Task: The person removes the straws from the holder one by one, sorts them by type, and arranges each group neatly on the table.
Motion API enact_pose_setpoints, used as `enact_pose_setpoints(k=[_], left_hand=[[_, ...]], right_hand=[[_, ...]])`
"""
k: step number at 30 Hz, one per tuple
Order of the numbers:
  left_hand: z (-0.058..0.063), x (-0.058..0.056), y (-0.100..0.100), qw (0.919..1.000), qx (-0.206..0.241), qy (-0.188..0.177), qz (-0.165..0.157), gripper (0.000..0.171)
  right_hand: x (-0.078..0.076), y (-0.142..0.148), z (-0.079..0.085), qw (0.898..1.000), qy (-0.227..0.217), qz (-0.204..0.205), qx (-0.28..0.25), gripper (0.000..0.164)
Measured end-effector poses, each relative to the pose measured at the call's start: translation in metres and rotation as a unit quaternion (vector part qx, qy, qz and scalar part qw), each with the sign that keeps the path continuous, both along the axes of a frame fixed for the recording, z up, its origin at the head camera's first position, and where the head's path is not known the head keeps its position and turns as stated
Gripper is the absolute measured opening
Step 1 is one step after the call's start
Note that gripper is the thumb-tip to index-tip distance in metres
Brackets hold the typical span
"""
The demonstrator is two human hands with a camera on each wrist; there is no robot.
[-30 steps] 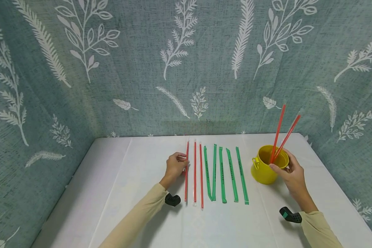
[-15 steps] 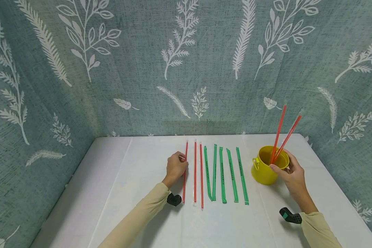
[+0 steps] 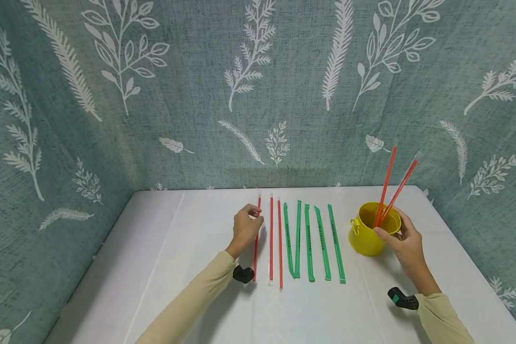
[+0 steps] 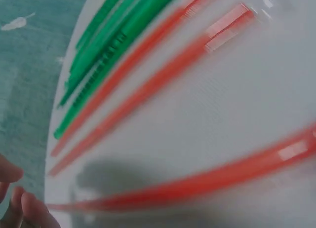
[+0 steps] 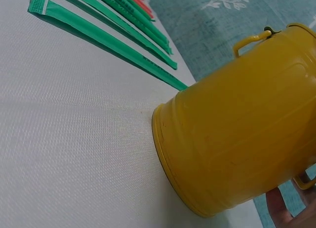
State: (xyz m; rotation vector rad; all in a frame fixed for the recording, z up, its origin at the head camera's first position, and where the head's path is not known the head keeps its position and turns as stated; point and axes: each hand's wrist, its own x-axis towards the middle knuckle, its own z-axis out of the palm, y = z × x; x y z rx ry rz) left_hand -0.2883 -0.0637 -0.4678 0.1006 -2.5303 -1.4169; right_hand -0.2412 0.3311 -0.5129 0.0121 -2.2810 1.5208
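My left hand (image 3: pixel 246 228) is over the leftmost red straw (image 3: pixel 255 255), its fingers loosely bent and holding nothing. That straw, in a clear wrapper, lies on the white table; in the left wrist view the fingertips (image 4: pixel 37 210) show near the far end of the red straw (image 4: pixel 187 188). Two more wrapped red straws (image 3: pixel 271 239) lie to its right. My right hand (image 3: pixel 406 241) grips the rim of a yellow bucket (image 3: pixel 363 241), thumb at the near side and fingers round the right. Two red straws (image 3: pixel 387 184) stand tilted in the bucket.
Several straws in green printed wrappers (image 3: pixel 308 243) lie side by side between the red straws and the bucket. The white table (image 3: pixel 176 286) meets a green leaf-patterned cloth (image 3: pixel 189 95) at the back and sides.
My left hand has shifted the leftmost red straw's near end slightly left, then let go and risen a little off it. The right hand and bucket have stayed put.
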Motion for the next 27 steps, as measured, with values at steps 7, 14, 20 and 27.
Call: enact_pose_setpoints(k=[7, 14, 20, 27], left_hand=[[0.012, -0.004, 0.015, 0.9983, 0.042, 0.027, -0.032, 0.014], [0.023, -0.002, 0.032, 0.9952, 0.077, 0.013, -0.059, 0.013], [0.034, -0.004, 0.050, 0.9913, 0.103, 0.017, -0.081, 0.013], [0.048, -0.005, 0.075, 0.9795, 0.166, 0.003, -0.114, 0.013]], right_hand=[[0.001, 0.001, 0.001, 1.000, -0.002, -0.008, 0.002, 0.067], [0.000, 0.000, -0.001, 1.000, -0.001, -0.006, -0.002, 0.067], [-0.001, -0.001, -0.001, 1.000, -0.003, -0.008, -0.001, 0.067], [0.000, 0.000, -0.002, 1.000, -0.006, -0.013, 0.005, 0.067]])
